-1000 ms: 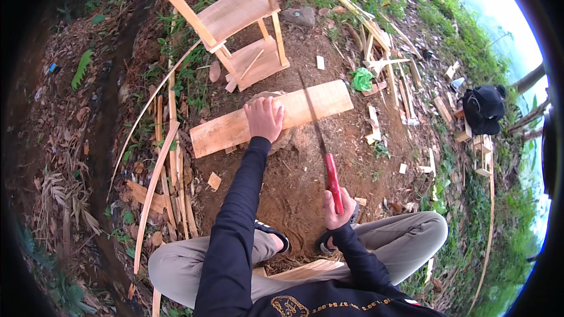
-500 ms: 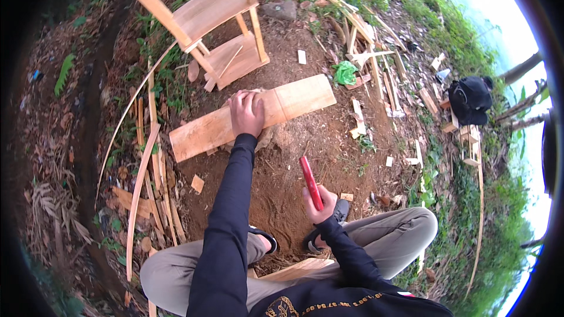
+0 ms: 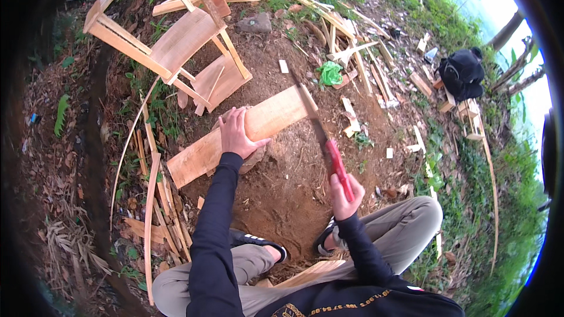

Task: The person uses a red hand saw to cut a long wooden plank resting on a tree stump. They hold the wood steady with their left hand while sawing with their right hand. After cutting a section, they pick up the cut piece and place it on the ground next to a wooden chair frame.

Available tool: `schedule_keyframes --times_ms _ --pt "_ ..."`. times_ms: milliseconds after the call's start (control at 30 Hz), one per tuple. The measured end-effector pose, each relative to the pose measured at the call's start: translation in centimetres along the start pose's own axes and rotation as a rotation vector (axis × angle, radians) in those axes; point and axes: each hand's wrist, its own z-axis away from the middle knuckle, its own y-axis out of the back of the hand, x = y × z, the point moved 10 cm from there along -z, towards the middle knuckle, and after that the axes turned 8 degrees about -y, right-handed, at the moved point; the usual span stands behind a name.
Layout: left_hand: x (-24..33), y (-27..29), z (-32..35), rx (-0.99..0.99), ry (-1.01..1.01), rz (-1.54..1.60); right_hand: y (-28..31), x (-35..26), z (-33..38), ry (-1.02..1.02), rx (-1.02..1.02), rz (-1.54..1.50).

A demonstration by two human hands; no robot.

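A pale wooden board [image 3: 273,110] lies slantwise over a stone or stump in front of me, its right end farther away. Spread over the board's middle is my left hand [image 3: 237,134], fingers toward the far edge and thumb stretched along the near one, holding it down. My right hand [image 3: 345,195] is wrapped round the red handle of a handsaw [image 3: 315,118]. The saw's dark blade points away from me and passes across the board's right end. Whether its teeth touch the wood, I cannot tell.
A wooden chair frame [image 3: 185,44] stands at the far left. Long wooden strips [image 3: 151,211] lie left of me. Beyond the board are a green plastic bag [image 3: 330,74], offcuts [image 3: 351,115] and a rock [image 3: 254,23]. A black bag [image 3: 462,74] sits at the right.
My right hand has moved right and slightly forward, turning the saw so its blade now crosses the board's right end. My left thumb has spread out; the board appears shifted down and left in view.
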Motion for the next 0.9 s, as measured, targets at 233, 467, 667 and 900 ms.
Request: schedule_keyframes --times_ms 233,467,667,900 --pt "-2.4 2.0 3.1 -0.135 -0.034 0.059 3.5 1.1 -1.6 -0.02 0.099 -0.078" --pt "0.1 1.9 1.7 0.034 -0.112 0.139 1.3 -1.2 -0.4 0.097 -0.003 -0.008" --pt "3.8 -2.5 -1.5 -0.184 -0.117 0.037 1.4 1.1 0.4 0.035 0.007 -0.069" --pt "4.8 2.6 -4.6 -0.294 -0.097 -0.123 2.8 -1.5 0.2 0.132 0.049 -0.14"
